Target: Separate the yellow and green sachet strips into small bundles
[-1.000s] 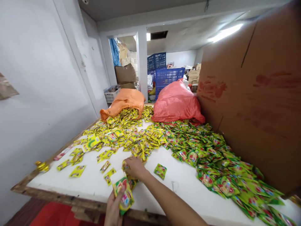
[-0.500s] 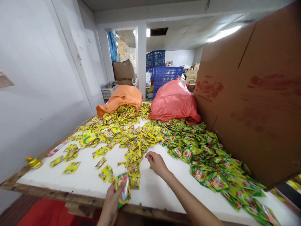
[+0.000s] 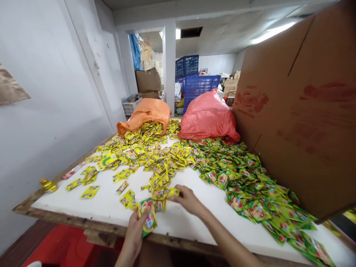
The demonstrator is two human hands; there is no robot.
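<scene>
My left hand [image 3: 135, 226] grips a larger green and yellow packet [image 3: 148, 217] with a red picture, held just over the table's front edge. In my right hand [image 3: 187, 199] a small yellow sachet [image 3: 172, 193] is pinched between thumb and fingertips, a little to the right of the packet. Several loose yellow sachets [image 3: 160, 170] lie beyond my hands in a spread heap. To the right is a pile of green sachets [image 3: 247, 185] with red pictures. How many pieces the left hand holds cannot be made out.
At the table's back lie an orange sack [image 3: 150, 111], its mouth spilling yellow sachets, and a red sack [image 3: 210, 116]. A tall cardboard box [image 3: 294, 122] stands along the right side. White wall [image 3: 55, 81] borders the left. Blue crates [image 3: 201, 86] are stacked behind.
My right hand has picked up a small yellow sachet and holds it near the packet. The packet in my left hand has turned slightly; its white top no longer shows.
</scene>
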